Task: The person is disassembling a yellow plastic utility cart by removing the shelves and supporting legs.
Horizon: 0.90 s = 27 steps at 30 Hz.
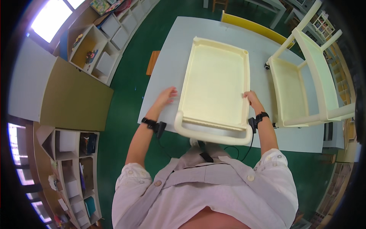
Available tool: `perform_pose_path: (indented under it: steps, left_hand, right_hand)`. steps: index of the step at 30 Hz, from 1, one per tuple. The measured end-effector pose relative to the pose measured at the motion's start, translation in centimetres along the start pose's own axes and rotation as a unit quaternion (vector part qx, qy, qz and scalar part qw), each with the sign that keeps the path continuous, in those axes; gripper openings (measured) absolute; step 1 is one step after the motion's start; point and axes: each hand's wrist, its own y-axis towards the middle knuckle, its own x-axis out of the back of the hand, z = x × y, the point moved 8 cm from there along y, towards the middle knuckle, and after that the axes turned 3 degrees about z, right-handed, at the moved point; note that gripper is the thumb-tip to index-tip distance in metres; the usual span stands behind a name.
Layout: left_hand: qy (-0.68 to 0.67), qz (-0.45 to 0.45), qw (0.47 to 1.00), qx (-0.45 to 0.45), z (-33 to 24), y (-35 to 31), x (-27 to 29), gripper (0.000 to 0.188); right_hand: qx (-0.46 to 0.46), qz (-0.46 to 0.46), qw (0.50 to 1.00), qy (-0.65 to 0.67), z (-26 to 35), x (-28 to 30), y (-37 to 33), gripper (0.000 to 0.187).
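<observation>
A cream plastic trolley shelf (215, 80) with a raised rim lies on the pale grey table (164, 72) in front of me. Its rounded push handle (213, 137) points toward my body. My right hand (252, 98) grips the shelf's right rim, thumb over the inner side and the other fingers hidden beyond the edge. Off the left rim, my left hand (166, 96) hovers with fingers stretched out, slightly blurred, holding nothing. To the right stands a partly built cream trolley (291, 89) with shelves, round posts and dark casters.
A yellow chair back (255, 27) rises at the table's far edge, and a wooden seat (153, 63) juts out at its left. White shelving (108, 49) and a cabinet (78, 95) line the left side of the green floor (122, 110).
</observation>
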Motion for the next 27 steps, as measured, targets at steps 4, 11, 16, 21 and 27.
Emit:
perform_pose_path:
  steps: [4, 11, 16, 21, 27]
  left_hand:
    - [-0.100, 0.156, 0.981, 0.057, 2.8, 4.0, -6.8, 0.044]
    - [-0.276, 0.172, 0.942, 0.088, 3.9, 4.0, -7.4, 0.046]
    - [-0.014, -0.072, 0.997, 0.037, 2.7, 4.8, 0.7, 0.036]
    - [0.172, -0.149, 0.969, -0.092, 1.1, 4.3, 4.9, 0.027]
    - [0.222, -0.190, 0.951, -0.106, -0.3, 2.7, 5.1, 0.023]
  right_hand:
    - [0.018, 0.023, 0.999, 0.041, -1.7, -0.4, -1.6, 0.048]
    - [0.011, 0.037, 0.990, 0.138, -2.9, -0.4, -3.6, 0.057]
    - [0.012, 0.031, 0.990, 0.136, -5.8, 3.8, -3.7, 0.057]
    - [-0.008, 0.020, 0.992, 0.123, -7.3, 4.0, -3.7, 0.053]
    - [0.023, 0.035, 0.992, 0.115, -7.1, 3.1, -2.6, 0.048]
